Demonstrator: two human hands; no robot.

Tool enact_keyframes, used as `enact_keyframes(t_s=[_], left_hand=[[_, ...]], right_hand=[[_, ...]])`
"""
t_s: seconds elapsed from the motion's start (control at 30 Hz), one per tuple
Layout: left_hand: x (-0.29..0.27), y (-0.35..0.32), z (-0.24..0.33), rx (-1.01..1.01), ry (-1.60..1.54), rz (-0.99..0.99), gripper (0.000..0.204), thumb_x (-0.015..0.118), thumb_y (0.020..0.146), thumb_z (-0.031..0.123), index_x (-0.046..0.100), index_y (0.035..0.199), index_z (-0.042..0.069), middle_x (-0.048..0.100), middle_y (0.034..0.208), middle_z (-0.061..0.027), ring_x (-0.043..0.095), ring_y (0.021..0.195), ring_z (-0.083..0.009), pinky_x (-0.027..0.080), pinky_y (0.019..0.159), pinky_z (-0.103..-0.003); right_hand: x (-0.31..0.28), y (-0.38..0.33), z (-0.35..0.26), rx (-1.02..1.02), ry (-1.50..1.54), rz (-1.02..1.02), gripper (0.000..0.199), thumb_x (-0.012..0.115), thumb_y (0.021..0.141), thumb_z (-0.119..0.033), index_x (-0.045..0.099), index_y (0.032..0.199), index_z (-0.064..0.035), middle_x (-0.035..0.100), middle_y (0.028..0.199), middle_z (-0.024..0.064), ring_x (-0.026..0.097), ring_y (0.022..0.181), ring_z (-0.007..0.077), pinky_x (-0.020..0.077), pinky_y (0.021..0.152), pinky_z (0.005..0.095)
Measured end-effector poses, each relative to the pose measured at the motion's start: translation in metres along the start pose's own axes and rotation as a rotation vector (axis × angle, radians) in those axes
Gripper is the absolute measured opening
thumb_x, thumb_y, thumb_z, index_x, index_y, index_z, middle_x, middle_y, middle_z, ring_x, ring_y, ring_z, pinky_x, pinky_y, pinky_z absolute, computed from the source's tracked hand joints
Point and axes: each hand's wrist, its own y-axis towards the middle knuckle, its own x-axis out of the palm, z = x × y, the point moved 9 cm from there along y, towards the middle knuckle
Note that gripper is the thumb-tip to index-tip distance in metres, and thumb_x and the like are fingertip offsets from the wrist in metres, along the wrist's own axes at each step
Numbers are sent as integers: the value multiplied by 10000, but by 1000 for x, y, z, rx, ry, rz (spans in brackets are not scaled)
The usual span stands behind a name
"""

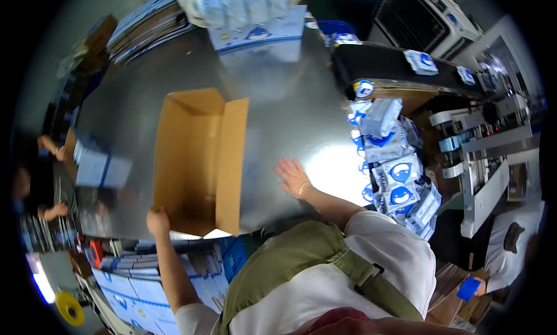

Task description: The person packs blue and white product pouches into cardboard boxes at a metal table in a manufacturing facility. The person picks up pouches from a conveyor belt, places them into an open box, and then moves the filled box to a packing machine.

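Matt cardboard box (200, 161) on a smooth, shiny metal table (272, 114)
Glossy, crinkled plastic packets (400, 171) at right; near, a matt cloth apron (284, 254); far right, a matt belt (377, 62).

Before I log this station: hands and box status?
Left hand gripping cardboard box, near-left corner. Right hand open, off box. Box open-topped; packets heaped right, clear of it.

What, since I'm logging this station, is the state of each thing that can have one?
Brown cardboard carton: open-topped, nothing visible inside
Left hand: closed on the carton's near-left corner
Right hand: open, fingers spread
Blue-and-white packets: heaped
Blue-and-white printed box: open, packets showing above its front
Black conveyor belt: bearing packets; running or stopped, cannot tell
Flattened cartons: stacked
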Motion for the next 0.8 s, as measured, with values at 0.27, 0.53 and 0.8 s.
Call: enact_keyframes(t_s=[0.27, 0.53, 0.8], left_hand=[[-11, -8, 14, -65, 95, 58, 330, 637, 815, 244, 619, 1049, 12, 665, 928, -187, 629, 868, -364, 477, 780, -425], [1, 5, -7, -5, 5, 83, 290, 645, 820, 202, 614, 1028, 4, 670, 904, -179, 638, 854, -347, 484, 755, -406], [-3, -1, 4, 10, -8, 89, 288, 639, 820, 213, 608, 1017, 4, 669, 902, -176, 637, 875, -336, 483, 758, -398]], right_hand=[[-145, 69, 158, 116, -76, 487, 374, 604, 614, -115, 603, 987, -90, 561, 1071, 149, 483, 1069, 356, 333, 971, 531], [-372, 80, 434, 761, -606, 324, 894, 689, 667, -51, 253, 1421, -250, 278, 1463, 86, 242, 1367, 274, 226, 1083, 506], [-325, 135, 403, 490, -445, 332, 699, 635, 683, 16, 422, 1289, -259, 388, 1378, 110, 326, 1308, 297, 272, 1041, 521]])
